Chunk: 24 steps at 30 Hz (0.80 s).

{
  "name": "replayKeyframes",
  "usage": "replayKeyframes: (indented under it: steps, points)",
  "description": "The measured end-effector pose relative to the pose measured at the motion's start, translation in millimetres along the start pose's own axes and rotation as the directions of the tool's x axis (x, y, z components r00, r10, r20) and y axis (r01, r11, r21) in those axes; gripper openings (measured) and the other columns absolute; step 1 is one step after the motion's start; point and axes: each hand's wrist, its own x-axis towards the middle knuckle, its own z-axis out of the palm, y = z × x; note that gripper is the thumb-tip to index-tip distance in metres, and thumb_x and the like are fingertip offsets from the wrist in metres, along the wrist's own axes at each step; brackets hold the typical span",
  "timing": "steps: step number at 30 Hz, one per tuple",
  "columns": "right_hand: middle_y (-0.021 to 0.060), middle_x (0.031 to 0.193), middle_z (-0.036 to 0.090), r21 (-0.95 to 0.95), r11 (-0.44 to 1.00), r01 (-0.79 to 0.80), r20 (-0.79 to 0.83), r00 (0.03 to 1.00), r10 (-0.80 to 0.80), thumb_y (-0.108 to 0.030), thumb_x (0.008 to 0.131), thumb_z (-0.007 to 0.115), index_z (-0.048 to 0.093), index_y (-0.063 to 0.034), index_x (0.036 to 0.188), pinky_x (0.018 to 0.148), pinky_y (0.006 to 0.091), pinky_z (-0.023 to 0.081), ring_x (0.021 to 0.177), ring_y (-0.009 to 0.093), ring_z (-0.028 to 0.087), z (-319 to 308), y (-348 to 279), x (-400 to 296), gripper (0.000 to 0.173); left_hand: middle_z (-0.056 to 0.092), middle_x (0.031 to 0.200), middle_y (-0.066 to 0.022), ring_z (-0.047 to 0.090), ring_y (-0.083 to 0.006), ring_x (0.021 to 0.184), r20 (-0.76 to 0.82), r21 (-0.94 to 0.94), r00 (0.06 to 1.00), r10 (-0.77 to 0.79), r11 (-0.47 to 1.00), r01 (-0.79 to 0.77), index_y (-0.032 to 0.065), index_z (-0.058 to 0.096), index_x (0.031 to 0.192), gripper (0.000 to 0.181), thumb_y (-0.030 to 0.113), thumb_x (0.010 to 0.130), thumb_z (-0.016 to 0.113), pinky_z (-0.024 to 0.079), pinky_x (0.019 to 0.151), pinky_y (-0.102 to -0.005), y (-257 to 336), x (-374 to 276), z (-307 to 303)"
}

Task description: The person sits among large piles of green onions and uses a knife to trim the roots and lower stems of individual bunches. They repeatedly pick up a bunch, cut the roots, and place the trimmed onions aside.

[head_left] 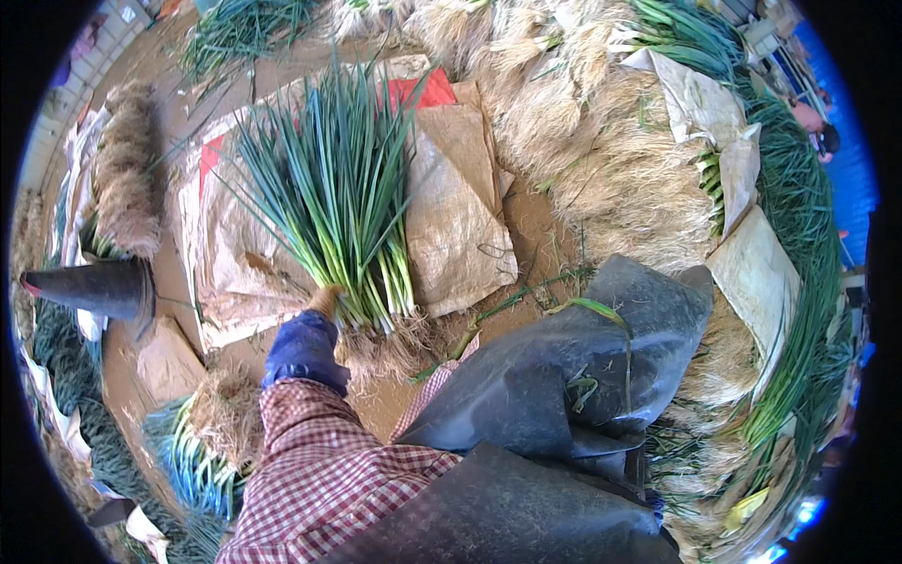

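A loose bundle of green onions (338, 211) lies on flattened woven sacks (458, 225), its dark green leaves fanned away from me and its pale roots (394, 345) towards me. My left hand (326, 299), below a blue cuff and a red checked sleeve, is at the left side of the bundle's white stems, just above the roots. The fingers appear closed around the outer stems; most are hidden. A smaller clump of onions (396, 275) lies against the bundle's right side. My right hand is out of view.
Dark waterproof apron (550, 366) covers my lap, with leaf scraps on it. Rows of rooted onions (620, 176) fill the right side, partly under pale sacks (754, 275). Another bunch (211, 437) lies at lower left. A dark cone-shaped thing (91, 289) and stacked onions (127, 169) stand left.
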Motion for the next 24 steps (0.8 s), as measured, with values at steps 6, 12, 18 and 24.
replayKeyframes:
  steps: [6, 12, 18, 24]
  points:
    - [0.018, 0.122, 0.063, -0.016, 1.0, -0.011, 0.007, 1.0, 0.011, -0.038, 0.093, 0.052, 0.062, -0.0105, 0.125, 0.098, 0.0436, 0.043, 0.115, 0.035, 0.057, 1.4, -1.2, -2.8, 0.044, 0.066, 0.094, -0.0154, 0.064, -0.0278, 0.08, -0.147, 0.074, 0.943, 0.299, 0.954, -0.291, -0.0032, 0.06, 0.107, 0.044, 0.001, 0.065, 0.072, 0.052, 0.069, -0.037, 26.5, -33.6, -2.7]
    - [0.018, 0.121, 0.064, 0.027, 0.998, 0.063, -0.035, 0.997, -0.062, -0.038, 0.092, 0.053, 0.063, -0.0101, 0.124, 0.096, 0.043, 0.044, 0.113, 0.035, 0.058, 8.9, -8.7, -10.7, 0.044, 0.041, 0.14, -0.0242, 0.05, -0.0362, 0.118, -0.481, 0.658, 0.639, 0.601, 0.729, -0.19, 0.0084, 0.019, 0.153, 0.099, 0.019, 0.07, 0.072, 0.039, 0.102, -0.0388, 44.0, -111.8, 16.3]
    - [0.018, 0.119, 0.065, 0.081, 0.963, 0.258, -0.127, 0.961, -0.246, -0.039, 0.092, 0.054, 0.063, -0.0096, 0.123, 0.095, 0.0424, 0.046, 0.11, 0.034, 0.059, 9.0, -77.8, 17.6, 0.044, 0.042, 0.142, -0.0157, 0.038, -0.0285, 0.129, -0.273, 0.15, 0.645, 0.714, 0.693, -0.705, 0.0029, 0.04, 0.142, 0.076, 0.001, 0.072, 0.068, 0.027, 0.11, -0.0355, 136.0, -135.9, 65.4]
    - [0.018, 0.118, 0.065, 0.139, 0.926, 0.351, -0.209, 0.924, -0.319, -0.039, 0.091, 0.055, 0.064, -0.0092, 0.123, 0.093, 0.0418, 0.047, 0.108, 0.034, 0.061, -1.5, -96.9, 51.9, 0.044, 0.04, 0.148, -0.0118, 0.038, -0.0261, 0.135, 0.277, -0.187, 0.316, 0.908, 0.373, -0.909, 0.0026, 0.041, 0.144, 0.062, 0.001, 0.084, 0.056, 0.03, 0.112, -0.0378, 267.6, -292.4, 232.7]
